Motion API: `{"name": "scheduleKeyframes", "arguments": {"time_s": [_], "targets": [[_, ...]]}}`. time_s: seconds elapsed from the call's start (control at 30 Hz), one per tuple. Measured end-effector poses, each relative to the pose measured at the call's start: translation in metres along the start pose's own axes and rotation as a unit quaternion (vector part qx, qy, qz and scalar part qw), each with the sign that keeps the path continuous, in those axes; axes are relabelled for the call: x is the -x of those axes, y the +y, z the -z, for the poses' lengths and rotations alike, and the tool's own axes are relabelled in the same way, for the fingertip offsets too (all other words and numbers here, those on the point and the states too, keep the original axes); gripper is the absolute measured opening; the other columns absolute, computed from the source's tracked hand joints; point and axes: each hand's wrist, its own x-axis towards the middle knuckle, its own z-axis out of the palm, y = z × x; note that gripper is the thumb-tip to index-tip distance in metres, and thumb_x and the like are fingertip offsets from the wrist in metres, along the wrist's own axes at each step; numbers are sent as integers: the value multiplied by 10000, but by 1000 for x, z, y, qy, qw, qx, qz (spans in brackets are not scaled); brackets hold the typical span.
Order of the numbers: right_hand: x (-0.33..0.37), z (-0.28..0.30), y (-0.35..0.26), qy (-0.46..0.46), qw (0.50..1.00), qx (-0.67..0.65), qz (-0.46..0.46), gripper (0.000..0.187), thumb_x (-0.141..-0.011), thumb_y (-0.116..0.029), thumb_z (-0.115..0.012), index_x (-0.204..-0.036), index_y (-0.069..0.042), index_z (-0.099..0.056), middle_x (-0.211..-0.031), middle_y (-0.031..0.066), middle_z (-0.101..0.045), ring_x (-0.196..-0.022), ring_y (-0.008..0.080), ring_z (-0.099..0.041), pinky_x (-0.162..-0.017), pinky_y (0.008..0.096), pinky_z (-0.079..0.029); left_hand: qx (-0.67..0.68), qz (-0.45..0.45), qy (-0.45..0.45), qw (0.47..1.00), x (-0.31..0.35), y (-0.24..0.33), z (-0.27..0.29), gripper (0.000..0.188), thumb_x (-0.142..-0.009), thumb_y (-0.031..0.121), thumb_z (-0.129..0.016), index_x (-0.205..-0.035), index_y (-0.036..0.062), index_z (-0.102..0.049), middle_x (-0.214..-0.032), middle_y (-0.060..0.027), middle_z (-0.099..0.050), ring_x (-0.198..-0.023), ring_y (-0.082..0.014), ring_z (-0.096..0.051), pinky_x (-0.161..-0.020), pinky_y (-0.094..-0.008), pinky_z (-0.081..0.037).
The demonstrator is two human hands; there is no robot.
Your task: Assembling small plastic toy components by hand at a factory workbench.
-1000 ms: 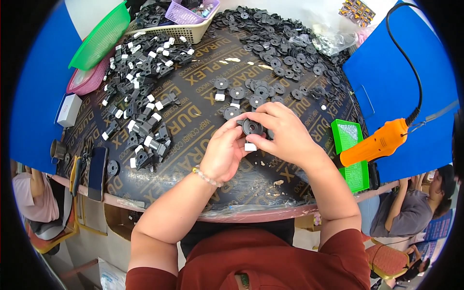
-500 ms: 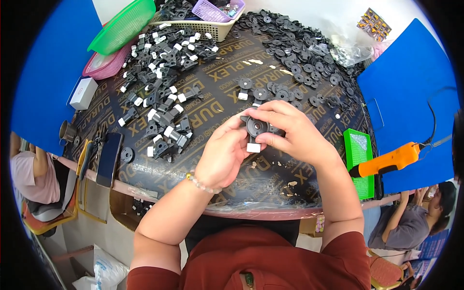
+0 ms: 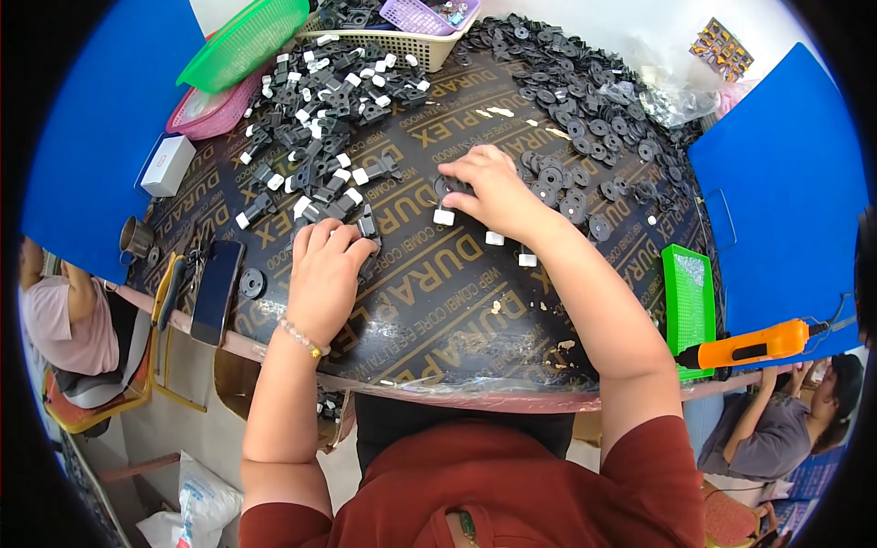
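My right hand (image 3: 498, 194) curls thumb and fingers around a black plastic disc (image 3: 448, 187); a small white block (image 3: 444, 217) sticks out on its near side. It is at table height, near the middle. My left hand (image 3: 325, 274) is at the near edge of a heap of black parts with white ends (image 3: 315, 137). Its bent fingers close over a black plastic part (image 3: 368, 224), mostly hidden beneath them. Several loose black discs (image 3: 551, 173) lie beyond my right wrist. White blocks (image 3: 494, 238) show beside my right forearm.
A heap of black discs (image 3: 585, 82) covers the back right. Baskets, one green (image 3: 242, 46), stand back left. A phone (image 3: 217, 292) lies near the left edge. Right stand a green tray (image 3: 687, 301) and an orange tool (image 3: 754, 347). Blue panels (image 3: 776, 192) flank the table; people sit either side.
My hands have parted. The right carried the disc with its white block a little left and away from me. The left let go and moved left to the heap's near edge.
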Motion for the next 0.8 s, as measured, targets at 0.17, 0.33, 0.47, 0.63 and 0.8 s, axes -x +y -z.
{"name": "scheduleKeyframes", "arguments": {"time_s": [0.17,0.33,0.47,0.63,0.8], "targets": [[12,-1,9,-29,998,32,-44,456,-851,-286,-727,-1249,-75,-655,-1222,127,-643,-1290,333,-449,-1103,463,-324,-29,-14,-34,999,-5,-1,7,399,-676,-26,-702,-1052,105,-678,-990,-48,-648,-1092,-272,-561,-999,-433,-392],[25,54,-43,153,971,-178,-40,379,-971,-284,-592,-1248,-31,-641,-1300,145,-607,-1273,317,-500,-1077,429,-384,95,49,-26,994,-32,25,31,479,-706,9,-760,-1163,92,-641,-943,-82,-642,-986,-288,-607,-913,-411,-441],[66,154,-149,-107,909,-402,29,401,-1045,-255,-422,-1277,26,-590,-1303,183,-590,-1196,244,-569,-1056,357,-416,542,141,-24,828,-68,53,33,491,-776,2,-738,-1245,43,-595,-950,-35,-619,-911,-138,-607,-862,-295,-497],[114,177,-186,-74,823,-557,-86,417,-1033,-269,-466,-1287,43,-576,-1259,210,-611,-1137,251,-607,-984,347,-461,768,143,-68,620,-109,125,21,464,-865,21,-720,-1297,46,-554,-984,-4,-573,-893,-87,-560,-801,-212,-474],[252,246,-186,-82,677,-716,-148,451,-1019,-286,-521,-1300,65,-559,-1204,243,-638,-1064,261,-653,-893,334,-518,790,201,-88,573,-94,128,-49,464,-901,58,-685,-1333,29,-519,-918,-13,-596,-919,-147,-655,-706,-222,-434]]}}
